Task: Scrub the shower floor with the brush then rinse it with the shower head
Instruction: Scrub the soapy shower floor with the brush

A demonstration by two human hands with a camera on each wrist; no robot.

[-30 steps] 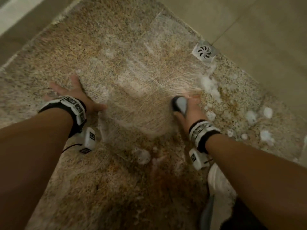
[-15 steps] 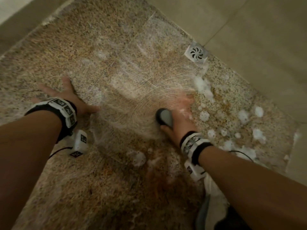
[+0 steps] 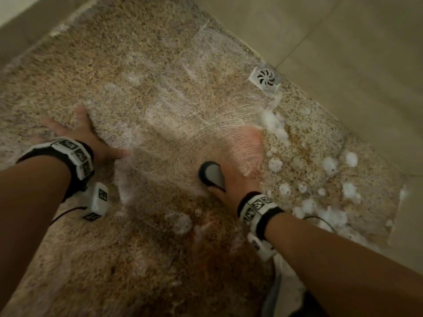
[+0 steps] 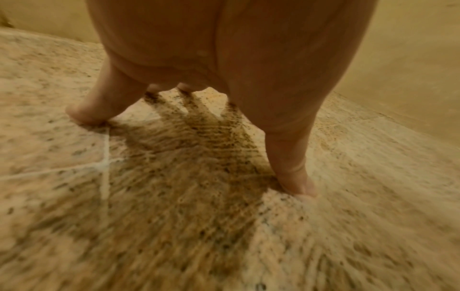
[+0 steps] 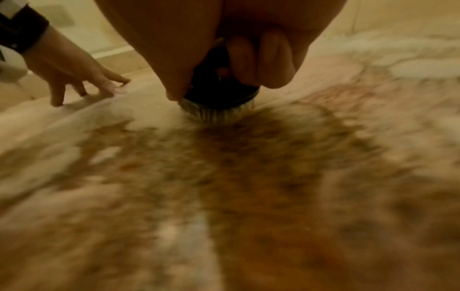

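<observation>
The speckled granite shower floor (image 3: 146,72) is wet and streaked with soap. My right hand (image 3: 238,170) grips a black and grey scrub brush (image 3: 211,173), blurred by motion. In the right wrist view the brush (image 5: 219,98) stands bristles down on the floor (image 5: 224,196), with my fingers (image 5: 259,59) curled round its black body. My left hand (image 3: 89,138) rests spread on the floor to the left; its fingertips (image 4: 84,114) press the stone (image 4: 174,216). The same left hand (image 5: 82,78) shows at the left of the right wrist view. No shower head is in view.
A square metal drain (image 3: 266,78) sits at the floor's far right edge, by the beige tiled wall (image 3: 343,53). White foam clumps (image 3: 329,165) lie scattered right of the brush. A raised beige kerb (image 3: 27,26) borders the floor at the top left. A white shoe (image 3: 286,287) is below my right wrist.
My right hand has drawn the brush back toward me and a little left, away from the drain, leaving curved soap streaks. The left hand stays planted on the floor.
</observation>
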